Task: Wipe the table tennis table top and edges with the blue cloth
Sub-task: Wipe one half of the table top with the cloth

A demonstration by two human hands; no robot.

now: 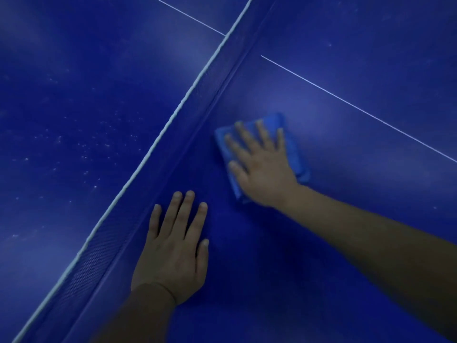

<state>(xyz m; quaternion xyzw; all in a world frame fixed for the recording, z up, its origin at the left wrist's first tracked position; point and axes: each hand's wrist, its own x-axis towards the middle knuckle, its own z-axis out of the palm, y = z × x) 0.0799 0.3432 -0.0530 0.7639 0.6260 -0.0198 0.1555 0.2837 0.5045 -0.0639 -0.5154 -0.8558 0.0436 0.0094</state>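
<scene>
The blue table tennis table top [358,194] fills the view. A folded blue cloth [295,154] lies flat on it, just right of the net. My right hand [262,164] presses down on the cloth with straight, spread fingers that point away from me. My left hand [176,246] rests flat on the bare table top nearer to me, fingers straight, close beside the base of the net. It touches no cloth.
The net [158,147], dark mesh with a white top band, runs diagonally from lower left to upper right. Beyond it the far half of the table [74,120] shows pale dust specks. A thin white centre line [358,107] crosses the near half.
</scene>
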